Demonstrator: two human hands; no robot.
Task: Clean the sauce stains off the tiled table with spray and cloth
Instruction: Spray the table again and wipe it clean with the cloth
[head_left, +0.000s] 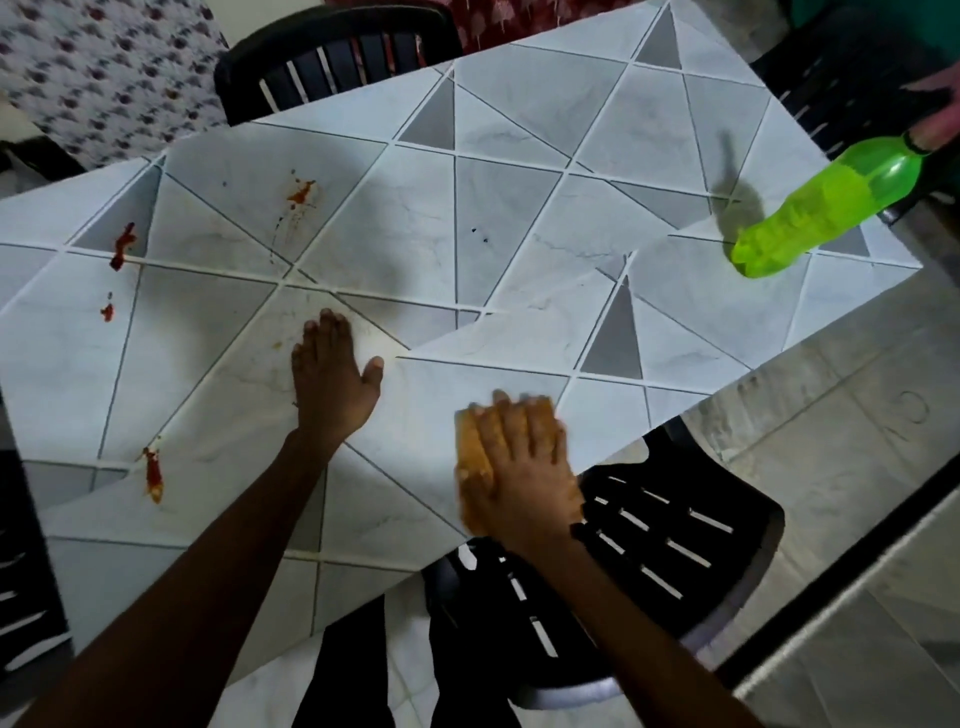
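Wide bare stretch across middle and far side of tiled table (519, 171). Blocked at far right corner by green bottle (826, 208). Left hand (327, 379) flat mid-table, right hand (524, 467) by near edge, free lane between. Black chair (675, 545) under near edge.

Both arms are bare. The left arm (208, 571) comes in from the near left and reaches toward the middle. The left hand (332, 382) lies flat on the desk (249, 395), palm down. Its fingers (324, 332) are straight and close together and point to the far side. Its thumb (373, 370) sticks out to the right.

The right arm (623, 623) comes in from the near right. The right hand (524, 467) lies flat too, palm down, on top of a cloth (475, 457) by the near edge of the desk. Its fingers are straight and look blurry. The two hands are apart, and the left one is farther away.
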